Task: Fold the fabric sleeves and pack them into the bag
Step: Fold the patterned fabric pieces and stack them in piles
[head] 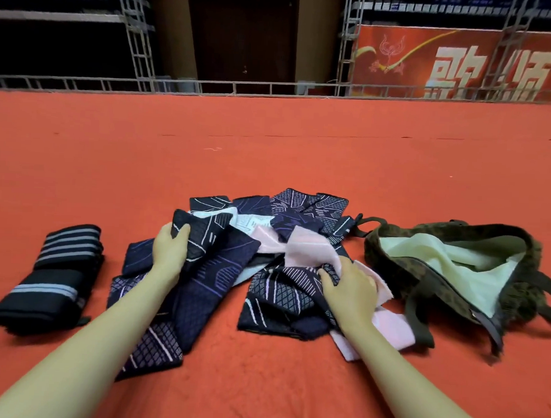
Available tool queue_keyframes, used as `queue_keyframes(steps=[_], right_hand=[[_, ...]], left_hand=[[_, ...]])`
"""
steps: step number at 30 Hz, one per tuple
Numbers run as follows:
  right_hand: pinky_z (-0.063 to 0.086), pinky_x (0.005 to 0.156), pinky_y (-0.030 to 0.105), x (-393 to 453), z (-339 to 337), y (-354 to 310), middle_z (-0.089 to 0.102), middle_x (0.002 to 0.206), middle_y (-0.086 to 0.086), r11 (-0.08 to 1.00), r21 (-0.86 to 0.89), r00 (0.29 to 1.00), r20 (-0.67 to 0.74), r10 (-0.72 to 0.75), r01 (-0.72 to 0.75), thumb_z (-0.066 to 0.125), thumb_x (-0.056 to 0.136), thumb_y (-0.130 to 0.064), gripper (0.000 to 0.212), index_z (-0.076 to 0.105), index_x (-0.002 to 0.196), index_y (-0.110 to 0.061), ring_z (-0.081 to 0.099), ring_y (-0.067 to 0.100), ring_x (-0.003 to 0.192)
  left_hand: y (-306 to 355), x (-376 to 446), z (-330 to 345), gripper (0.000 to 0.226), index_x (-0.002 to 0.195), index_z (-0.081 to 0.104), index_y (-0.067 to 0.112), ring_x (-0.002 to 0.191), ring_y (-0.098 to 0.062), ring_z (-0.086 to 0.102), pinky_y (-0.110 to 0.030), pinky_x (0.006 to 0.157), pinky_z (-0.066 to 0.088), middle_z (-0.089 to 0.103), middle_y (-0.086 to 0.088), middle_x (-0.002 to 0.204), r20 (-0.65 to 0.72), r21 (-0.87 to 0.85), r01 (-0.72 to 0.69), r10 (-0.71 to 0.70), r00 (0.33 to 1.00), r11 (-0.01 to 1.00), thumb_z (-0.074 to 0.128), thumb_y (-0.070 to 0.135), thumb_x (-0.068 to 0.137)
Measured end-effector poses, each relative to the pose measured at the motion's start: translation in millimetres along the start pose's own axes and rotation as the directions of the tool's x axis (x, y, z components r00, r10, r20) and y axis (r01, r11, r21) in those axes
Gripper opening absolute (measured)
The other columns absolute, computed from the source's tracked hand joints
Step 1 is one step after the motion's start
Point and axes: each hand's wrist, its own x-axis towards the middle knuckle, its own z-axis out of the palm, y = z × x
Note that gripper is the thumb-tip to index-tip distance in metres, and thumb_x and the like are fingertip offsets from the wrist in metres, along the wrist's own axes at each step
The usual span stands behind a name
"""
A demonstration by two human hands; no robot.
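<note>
Matt orange napped cloth over the bench (270, 151). Woven navy sleeves (221, 257) with pale printed lines, some pink-lined. Folded dark ribbed knit stack (53, 275) at left. Fuzzy olive bag (392, 261) at right, smooth pale lining. Metal truss (136, 32) far back.

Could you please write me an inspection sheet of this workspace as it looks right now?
Surface: orange-red cloth, bare beyond the pile.
Job's things: loose pile of navy patterned sleeves with pink and white linings showing; folded striped stack apart on the left; bag on the right, mouth open, pale lining showing.
Clutter: nothing seen.
Hands: left hand grips a sleeve edge; right hand grips bunched fabric.
Cables: nothing seen.
Surroundings: metal truss frames, dark door, red banner.
</note>
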Motion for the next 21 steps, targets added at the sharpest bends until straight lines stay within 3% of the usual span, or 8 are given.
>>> queue_keyframes(steps=[2,5,8,11,15,17,18,21], right_hand=[[0.042,0.084,0.042,0,-3,-2,0.065,0.101,0.004,1.0,-0.006,1.0,0.008,-0.019,0.019,0.063,0.079,-0.044,0.045,0.059,0.116,-0.018,0.056,0.031,0.101],[0.041,0.087,0.043,-3,-15,-17,0.059,0.108,0.007,0.987,0.033,0.986,-0.064,-0.156,0.159,0.059,0.075,-0.037,0.057,0.054,0.125,-0.011,0.049,0.03,0.104],[0.042,0.094,0.034,-23,-31,-59,0.063,0.112,0.001,0.859,0.406,0.949,-0.097,-0.3,0.313,0.054,0.082,-0.033,0.041,0.061,0.117,-0.013,0.054,0.019,0.107],[0.041,0.096,0.018,-56,-40,-99,0.066,0.112,-0.008,0.647,0.741,0.931,0.082,-0.355,0.182,0.049,0.086,-0.038,0.032,0.064,0.111,-0.024,0.058,0.005,0.109],[0.042,0.086,0.013,-82,-39,-120,0.069,0.098,-0.009,0.53,0.847,0.918,0.181,-0.353,0.037,0.058,0.086,-0.031,0.021,0.065,0.099,-0.017,0.06,-0.002,0.094],[0.04,0.075,0.008,-87,-37,-124,0.065,0.079,-0.02,0.577,0.816,0.902,0.234,-0.363,0.021,0.058,0.085,-0.023,0.006,0.061,0.082,-0.027,0.055,-0.01,0.078],[0.038,0.07,0.01,-90,-35,-125,0.062,0.072,-0.021,0.613,0.789,0.902,0.238,-0.361,0.037,0.058,0.085,-0.023,0.013,0.057,0.074,-0.03,0.052,-0.009,0.071],[0.041,0.067,0.022,-91,-27,-133,0.058,0.068,-0.012,0.669,0.739,0.924,0.203,-0.323,0.071,0.055,0.085,-0.036,0.016,0.054,0.071,-0.029,0.049,-0.001,0.067]], left_hand=[[-1,-14,-14,0.023,0.094,0.064,0.003,0.084,-0.022,0.057,-0.035,0.077,0.045,0.064,-0.005,0.089,0.082,0.039,-0.029,0.026,0.996,0.999,0.052,0.022,0.094],[12,-49,-24,0.022,0.077,0.061,0.009,0.072,-0.012,0.055,-0.016,0.06,0.041,0.061,0.002,0.076,0.241,0.026,-0.062,0.054,0.969,0.998,0.053,0.019,0.095],[20,-84,-26,0.019,0.088,0.064,0.005,0.075,-0.01,0.062,-0.017,0.065,0.047,0.068,-0.001,0.085,0.385,-0.082,-0.005,0.036,0.922,0.997,0.054,0.019,0.095],[18,-105,-30,0.023,0.101,0.064,0.001,0.092,-0.022,0.067,-0.032,0.083,0.051,0.071,-0.01,0.1,0.432,-0.228,0.103,0.005,0.902,0.968,0.054,0.02,0.095],[5,-120,-45,0.017,0.101,0.066,0.009,0.095,-0.024,0.067,-0.036,0.087,0.051,0.072,-0.01,0.104,0.474,-0.394,0.334,-0.122,0.872,0.856,0.054,0.02,0.094],[-8,-121,-54,0.011,0.091,0.065,0.015,0.091,-0.02,0.067,-0.033,0.086,0.051,0.072,-0.003,0.096,0.419,-0.307,0.244,-0.099,0.903,0.92,0.055,0.02,0.094],[-13,-121,-59,0.012,0.084,0.063,0.018,0.086,-0.016,0.064,-0.026,0.08,0.05,0.069,0.002,0.088,0.38,-0.216,0.14,-0.049,0.924,0.966,0.056,0.02,0.094],[-26,-113,-76,0.025,0.068,0.05,0.027,0.072,-0.011,0.049,-0.022,0.064,0.034,0.051,0.005,0.074,0.241,0.108,-0.146,0.116,0.964,0.983,0.061,0.029,0.09]])
